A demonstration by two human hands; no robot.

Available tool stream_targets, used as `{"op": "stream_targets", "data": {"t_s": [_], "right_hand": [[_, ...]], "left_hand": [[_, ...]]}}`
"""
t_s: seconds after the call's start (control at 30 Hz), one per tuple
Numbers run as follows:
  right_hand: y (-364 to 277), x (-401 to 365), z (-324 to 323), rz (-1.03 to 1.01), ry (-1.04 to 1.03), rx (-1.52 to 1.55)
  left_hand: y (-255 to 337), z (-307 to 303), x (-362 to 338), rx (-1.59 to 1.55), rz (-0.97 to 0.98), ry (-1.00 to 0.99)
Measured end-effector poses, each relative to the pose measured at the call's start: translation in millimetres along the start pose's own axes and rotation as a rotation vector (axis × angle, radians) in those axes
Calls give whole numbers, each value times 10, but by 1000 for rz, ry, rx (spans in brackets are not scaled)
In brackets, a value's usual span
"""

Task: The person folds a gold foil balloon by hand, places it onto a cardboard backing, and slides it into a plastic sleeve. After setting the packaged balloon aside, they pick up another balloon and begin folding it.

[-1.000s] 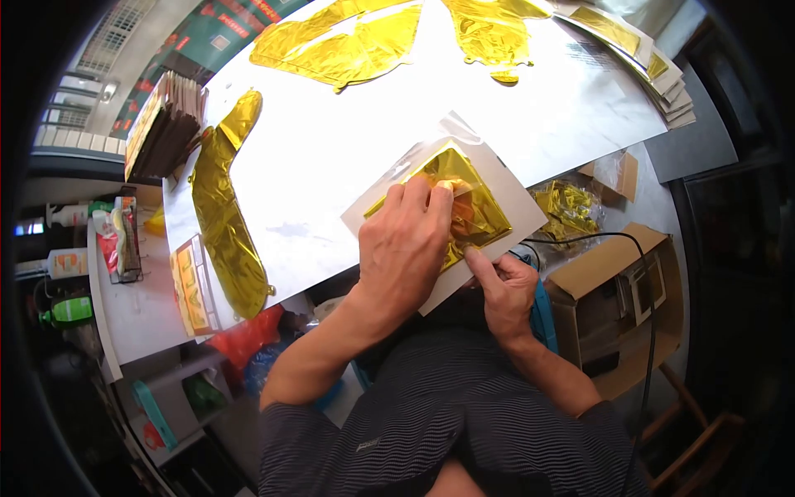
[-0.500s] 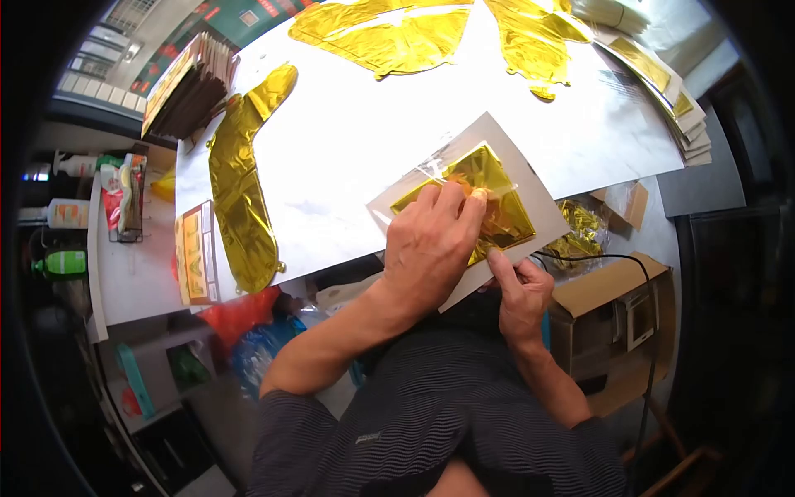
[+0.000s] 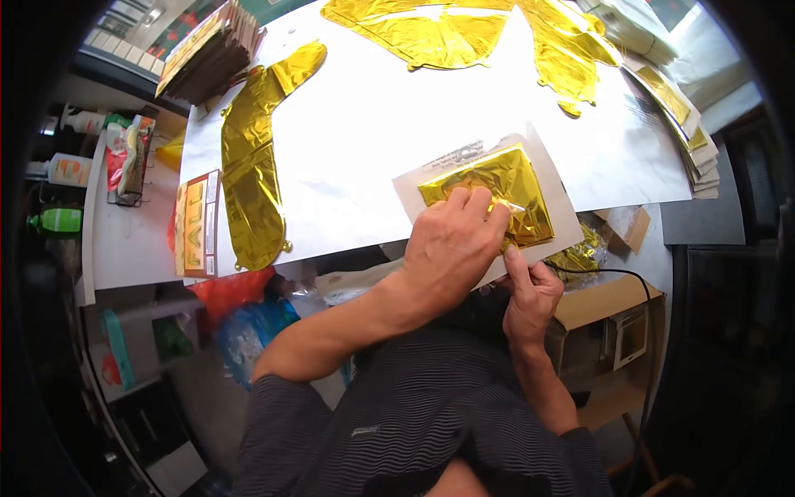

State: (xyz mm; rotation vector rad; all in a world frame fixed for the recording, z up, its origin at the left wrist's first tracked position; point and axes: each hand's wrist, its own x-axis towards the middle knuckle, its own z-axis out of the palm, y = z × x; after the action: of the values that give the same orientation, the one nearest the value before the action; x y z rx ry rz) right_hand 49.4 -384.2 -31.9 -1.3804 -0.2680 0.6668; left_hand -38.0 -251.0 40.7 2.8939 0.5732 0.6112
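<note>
A folded gold foil balloon [image 3: 526,174] lies on a grey-white card [image 3: 566,195], which has small print along its upper left edge. My left hand [image 3: 458,240] reaches over the card with its fingers curled together on the lower part of the foil. Its fingertips are partly hidden, and the foil is creased around them. Low on the card, my right hand [image 3: 532,298] grips the near edge, with the thumb on top and the other fingers curled underneath.
On the white table [image 3: 348,166] lie a long flat gold balloon [image 3: 251,166] and larger gold balloons [image 3: 447,37]. Stacks of printed cards [image 3: 207,54] and packed cards [image 3: 687,124] stand at the sides. Below right are an open cardboard box [image 3: 592,306] and a black cable [image 3: 609,272].
The camera view has shifted, so the table things sit differently. The card has tilted, and its print now shows where glare was. My left fingers have moved lower on the foil.
</note>
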Motion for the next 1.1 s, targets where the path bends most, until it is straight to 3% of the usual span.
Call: {"op": "stream_targets", "data": {"t_s": [0.27,0.5,0.67,0.73,0.83,0.93,1.1], "right_hand": [[1,15,-39,62,-41,-17],[33,-25,-135,128,-267,252],[153,-10,-131,166,-250,278],[180,9,-108,176,-235,266],[240,42,-110,149,-265,258],[369,107,-131,112,-317,285],[399,159,-58,48,-233,176]], "left_hand": [[-20,2,-9,-63,63,-33],[-241,-76,-80,-131,-28,-60],[-315,-114,-231,-248,-74,-24],[-271,-73,-340,-253,48,121],[-140,13,-453,-244,97,187],[-44,18,-460,-277,131,86],[4,147,-501,-193,193,57]]}}
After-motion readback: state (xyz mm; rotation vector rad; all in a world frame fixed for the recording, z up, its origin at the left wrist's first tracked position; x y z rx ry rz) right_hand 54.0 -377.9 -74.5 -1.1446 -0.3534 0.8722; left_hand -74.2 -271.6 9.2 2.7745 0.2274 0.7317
